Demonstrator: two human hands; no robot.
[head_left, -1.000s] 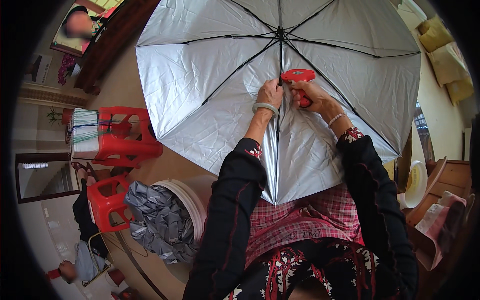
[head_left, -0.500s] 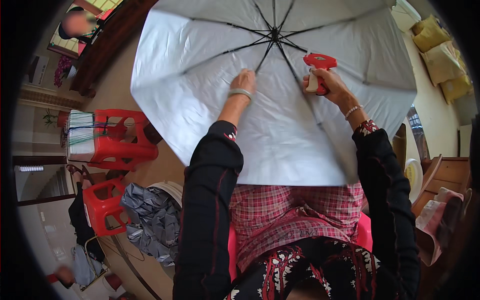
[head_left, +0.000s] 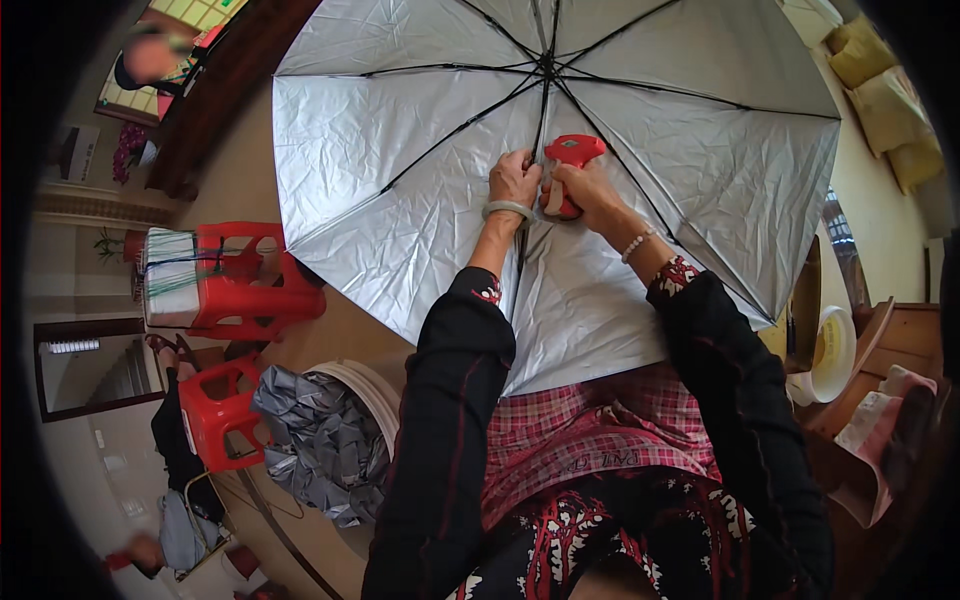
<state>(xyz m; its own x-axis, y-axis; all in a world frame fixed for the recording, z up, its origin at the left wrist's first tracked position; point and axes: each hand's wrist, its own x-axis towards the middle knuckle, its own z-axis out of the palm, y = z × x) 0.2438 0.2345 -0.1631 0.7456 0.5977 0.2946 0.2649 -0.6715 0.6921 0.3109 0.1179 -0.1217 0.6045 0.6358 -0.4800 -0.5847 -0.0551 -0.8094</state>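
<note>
An opened umbrella (head_left: 400, 190) with a silvery inner side and black ribs spreads across my lap, its underside facing me. My left hand (head_left: 513, 182) is closed around one of the black ribs, below the hub (head_left: 547, 66) where the ribs meet. In my right hand (head_left: 590, 192) is a red and white tagging gun (head_left: 575, 150), its head close to that same rib, just right of my left fingers. Whether its tip touches the rib or cloth I cannot tell.
Left of me, a white bucket (head_left: 370, 395) holds crumpled grey cloth (head_left: 320, 440). Red stools (head_left: 265, 285) stand farther left, one bearing a white stack with green strands (head_left: 172, 270). A white tub (head_left: 835, 350) and wooden furniture (head_left: 900, 350) are at right. Other people sit at the left edges.
My right hand has brought the tagging gun leftward, beside my left hand. The umbrella has turned, and my left hand has shifted slightly right onto a rib.
</note>
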